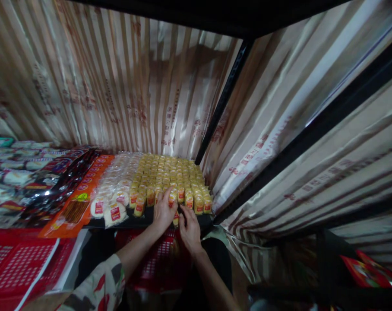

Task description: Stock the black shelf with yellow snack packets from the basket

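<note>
Rows of small yellow wrapped snack packets [163, 169] with red labels stand close together on a dark shelf. At their front edge my left hand [164, 212] is closed, its fingertips against a yellow packet [172, 199] in the front row. Close by on the right is my right hand [190, 228], its thumb and fingers bent but apart, with a dark gap between them. Another yellow packet [175, 219] shows between both hands, partly hidden; whether the right fingertips touch it is unclear.
Left of the yellow packets lie white round wrapped snacks [115, 213], an orange bag [74, 207] and dark and white packages [19, 172]. Red baskets [17, 263] are below the shelf. Black frame bars [226, 97] and striped sheeting [118, 82] enclose the back and right.
</note>
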A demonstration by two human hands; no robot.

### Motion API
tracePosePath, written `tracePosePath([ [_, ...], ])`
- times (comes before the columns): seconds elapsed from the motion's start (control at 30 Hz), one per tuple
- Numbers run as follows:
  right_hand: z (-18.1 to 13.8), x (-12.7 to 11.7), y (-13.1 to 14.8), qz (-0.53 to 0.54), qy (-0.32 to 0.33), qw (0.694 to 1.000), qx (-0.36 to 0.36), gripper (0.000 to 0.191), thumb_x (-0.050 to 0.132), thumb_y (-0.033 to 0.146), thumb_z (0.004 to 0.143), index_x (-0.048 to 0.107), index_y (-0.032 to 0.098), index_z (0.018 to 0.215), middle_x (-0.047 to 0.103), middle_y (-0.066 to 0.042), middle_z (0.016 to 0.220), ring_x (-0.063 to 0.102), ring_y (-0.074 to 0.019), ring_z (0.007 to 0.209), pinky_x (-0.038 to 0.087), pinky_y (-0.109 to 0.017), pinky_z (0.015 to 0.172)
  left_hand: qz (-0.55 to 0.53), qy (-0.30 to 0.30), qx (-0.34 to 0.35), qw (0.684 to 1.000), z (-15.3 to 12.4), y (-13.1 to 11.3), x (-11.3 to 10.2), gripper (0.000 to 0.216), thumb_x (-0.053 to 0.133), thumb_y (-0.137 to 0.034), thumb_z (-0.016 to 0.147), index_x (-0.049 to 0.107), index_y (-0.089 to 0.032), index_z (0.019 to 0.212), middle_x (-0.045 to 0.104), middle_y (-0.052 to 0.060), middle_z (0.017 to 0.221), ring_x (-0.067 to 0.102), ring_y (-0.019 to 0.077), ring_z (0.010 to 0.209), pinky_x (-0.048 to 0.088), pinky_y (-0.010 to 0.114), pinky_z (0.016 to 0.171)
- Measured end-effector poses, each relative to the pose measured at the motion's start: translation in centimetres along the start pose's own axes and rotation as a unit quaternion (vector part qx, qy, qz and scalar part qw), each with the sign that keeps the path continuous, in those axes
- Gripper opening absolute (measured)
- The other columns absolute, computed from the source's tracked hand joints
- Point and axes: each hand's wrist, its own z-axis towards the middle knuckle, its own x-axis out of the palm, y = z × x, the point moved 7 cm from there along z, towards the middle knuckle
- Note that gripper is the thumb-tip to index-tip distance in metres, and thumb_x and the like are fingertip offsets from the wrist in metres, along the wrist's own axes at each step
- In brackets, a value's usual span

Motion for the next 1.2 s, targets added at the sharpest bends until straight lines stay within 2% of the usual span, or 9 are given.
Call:
tracePosePath([
  [0.13,-0.6,0.2,-1.2,-0.012,0.008,1.000,0.006,0.033,0.039,0.018,0.086,0.064,0.017,0.108,0.063,-0.011,0.108,0.058,-0.0196,0.102,0.048,-0.038,0.093,-0.030,-0.009,-0.026,0.999,1.1,-0.1,1.3,0.038,0.051,-0.015,0.078,0.050,-0.017,0.117,0.055,0.007,0.107,0.058,0.0155,0.088,0.046,0.029,0.085],
  [0.37,-1.2,0.4,-3.0,-0.001,0.007,0.999,0.031,0.035,0.039,0.016,0.084,0.063,0.017,0.110,0.062,-0.011,0.110,0.058,-0.0204,0.104,0.049,-0.038,0.092,-0.046,0.009,-0.005,0.999,2.7,0.1,3.4,0.037,0.055,-0.015,0.077,0.051,-0.019,0.114,0.053,0.005,0.105,0.054,0.0156,0.093,0.045,0.031,0.088],
  [0.5,-1.2,0.5,-3.5,0.011,-0.006,0.999,0.030,0.035,0.039,0.015,0.084,0.064,0.017,0.109,0.062,-0.011,0.110,0.058,-0.0195,0.103,0.048,-0.037,0.093,-0.017,0.034,0.013,0.999,2.8,-0.2,4.6,0.034,0.050,-0.016,0.082,0.050,-0.017,0.116,0.051,0.008,0.105,0.055,0.0162,0.094,0.046,0.031,0.087],
  [0.67,-1.0,0.6,-4.1,0.021,-0.017,0.999,0.027,0.037,0.038,0.014,0.084,0.064,0.018,0.110,0.062,-0.010,0.110,0.058,-0.0188,0.103,0.049,-0.036,0.092,0.045,0.065,0.051,0.996,2.5,-0.9,5.7,0.034,0.045,-0.009,0.082,0.049,-0.015,0.115,0.056,0.009,0.108,0.056,0.0185,0.099,0.045,0.033,0.088],
  [0.8,-0.7,0.4,-4.3,0.019,-0.029,0.999,0.023,0.036,0.037,0.014,0.085,0.063,0.018,0.111,0.061,-0.011,0.109,0.057,-0.0187,0.103,0.049,-0.035,0.091,0.085,0.077,0.042,0.993,2.7,-0.9,6.3,0.029,0.044,-0.011,0.084,0.048,-0.012,0.113,0.057,0.011,0.110,0.056,0.0203,0.101,0.046,0.033,0.087],
  [1.0,-0.9,0.5,-4.0,0.010,-0.015,1.000,0.017,0.031,0.043,0.025,0.088,0.059,0.020,0.114,0.060,-0.010,0.103,0.056,-0.0190,0.099,0.049,-0.035,0.088,0.138,0.076,0.033,0.987,3.0,-0.8,6.6,0.026,0.043,-0.013,0.086,0.048,-0.016,0.112,0.056,0.010,0.106,0.059,0.0189,0.092,0.048,0.030,0.077],
  [1.2,-1.1,1.7,-3.2,-0.051,0.023,0.998,0.017,0.036,0.052,0.034,0.083,0.056,0.017,0.114,0.063,-0.010,0.099,0.056,-0.0229,0.094,0.046,-0.037,0.082,0.162,0.073,0.036,0.983,3.0,-0.7,7.1,0.026,0.044,-0.018,0.088,0.047,-0.018,0.115,0.052,0.008,0.107,0.059,0.0171,0.086,0.048,0.027,0.071],
])
